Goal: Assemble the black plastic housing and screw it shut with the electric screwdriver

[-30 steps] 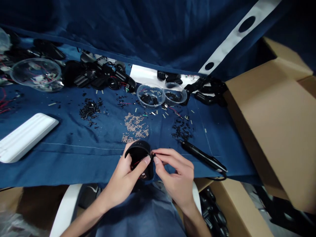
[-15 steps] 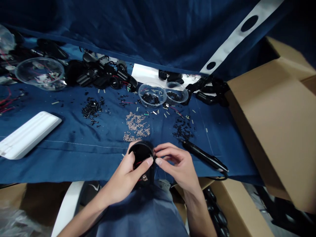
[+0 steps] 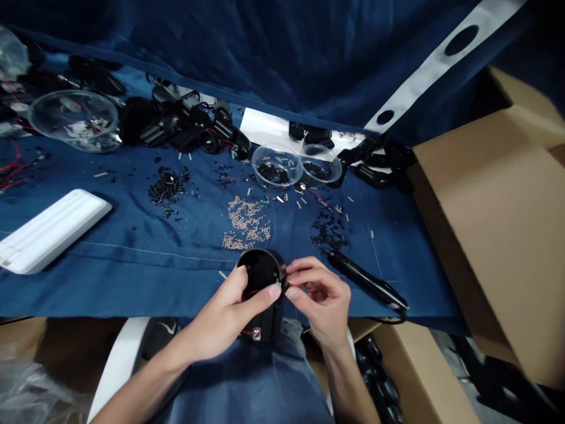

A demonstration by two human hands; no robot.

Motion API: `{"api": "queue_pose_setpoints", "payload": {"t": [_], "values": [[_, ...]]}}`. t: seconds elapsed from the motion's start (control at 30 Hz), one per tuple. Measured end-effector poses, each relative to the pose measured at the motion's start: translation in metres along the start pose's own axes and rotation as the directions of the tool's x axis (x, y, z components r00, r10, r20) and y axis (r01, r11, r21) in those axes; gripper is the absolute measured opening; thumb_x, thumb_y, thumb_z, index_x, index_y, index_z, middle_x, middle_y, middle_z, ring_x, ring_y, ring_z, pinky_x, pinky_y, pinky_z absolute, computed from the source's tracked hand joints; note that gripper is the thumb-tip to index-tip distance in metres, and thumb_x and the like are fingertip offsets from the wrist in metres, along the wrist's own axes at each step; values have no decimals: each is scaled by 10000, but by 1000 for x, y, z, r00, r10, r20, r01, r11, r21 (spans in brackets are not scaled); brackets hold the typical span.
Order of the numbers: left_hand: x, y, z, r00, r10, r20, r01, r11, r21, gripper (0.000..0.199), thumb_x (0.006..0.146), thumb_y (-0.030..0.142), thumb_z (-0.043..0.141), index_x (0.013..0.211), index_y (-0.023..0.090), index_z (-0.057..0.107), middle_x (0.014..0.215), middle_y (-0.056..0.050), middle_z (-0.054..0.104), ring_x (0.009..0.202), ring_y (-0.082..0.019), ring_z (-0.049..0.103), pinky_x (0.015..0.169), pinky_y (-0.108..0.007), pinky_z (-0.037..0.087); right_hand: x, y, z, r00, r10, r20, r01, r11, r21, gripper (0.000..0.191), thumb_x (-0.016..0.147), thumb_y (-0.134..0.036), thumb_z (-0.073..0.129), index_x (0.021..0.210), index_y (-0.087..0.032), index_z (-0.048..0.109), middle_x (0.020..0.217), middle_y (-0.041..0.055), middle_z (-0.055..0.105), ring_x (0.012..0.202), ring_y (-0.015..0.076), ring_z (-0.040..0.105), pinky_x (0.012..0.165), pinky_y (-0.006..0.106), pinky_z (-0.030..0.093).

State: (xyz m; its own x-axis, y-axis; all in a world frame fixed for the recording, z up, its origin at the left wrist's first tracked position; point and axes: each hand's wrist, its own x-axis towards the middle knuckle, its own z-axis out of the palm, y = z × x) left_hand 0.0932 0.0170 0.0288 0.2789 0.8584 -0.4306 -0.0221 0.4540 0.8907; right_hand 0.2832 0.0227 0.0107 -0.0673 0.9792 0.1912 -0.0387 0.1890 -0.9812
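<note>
A black plastic housing (image 3: pixel 270 321) with a round open end and red wires sits at the table's front edge, above the lap. My left hand (image 3: pixel 229 315) grips it, fingers behind the rim and thumb pressed near the right inner side. Against the housing's right side, my right hand (image 3: pixel 321 300) has its thumb and forefinger pinched together; whatever lies between them is too small to make out. Beyond the housing is a pile of small copper-coloured screws (image 3: pixel 248 221). A black pen-shaped electric screwdriver (image 3: pixel 368 280) rests to the right of my right hand.
Dark screws (image 3: pixel 166 189) and small black parts (image 3: pixel 329 228) lie in piles. Clear bowls (image 3: pixel 277 171) stand behind them. A white block-shaped device (image 3: pixel 55 229) is at left, a clear tub (image 3: pixel 73 121) behind it. A large cardboard box (image 3: pixel 498 224) stands at right.
The housing has tilted, so more of its inside and lower body shows. Both hands have shifted slightly right with it, and the view has moved a little.
</note>
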Motion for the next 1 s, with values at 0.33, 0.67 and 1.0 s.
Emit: {"api": "queue_pose_setpoints", "payload": {"t": [0.33, 0.67, 1.0], "values": [[-3, 7, 3, 998, 44, 47, -43, 999, -26, 431, 911, 542, 703, 1183, 209, 685, 1136, -63, 697, 1143, -280, 606, 1017, -404, 504, -2, -3, -1, 999, 40, 10, -39, 999, -34, 205, 877, -411, 805, 913, -234, 709, 1015, 74, 690, 926, 213, 685, 737, 323, 596], [-15, 14, -6, 933, 38, 357, -46, 999, 14, 367, 917, 447, 698, 1192, 204, 692, 1090, -72, 709, 1010, -251, 644, 872, -372, 571, -15, -32, -21, 911, 121, 395, -77, 989, -127, 741, 884, -522, 760, 1555, -396, 472, 1574, 99, 523, 1389, 344, 567, 1131, 547, 526], [-14, 25, -9, 916, 82, 392, -102, 994, 32, 310, 921, 328, 669, 1206, 210, 700, 1105, -70, 722, 1070, -247, 643, 947, -378, 561, -45, -27, -17, 939, 173, 297, -147, 983, -109, 724, 902, -314, 792, 1544, -383, 466, 1569, 95, 527, 1438, 310, 520, 1154, 469, 525]]}}
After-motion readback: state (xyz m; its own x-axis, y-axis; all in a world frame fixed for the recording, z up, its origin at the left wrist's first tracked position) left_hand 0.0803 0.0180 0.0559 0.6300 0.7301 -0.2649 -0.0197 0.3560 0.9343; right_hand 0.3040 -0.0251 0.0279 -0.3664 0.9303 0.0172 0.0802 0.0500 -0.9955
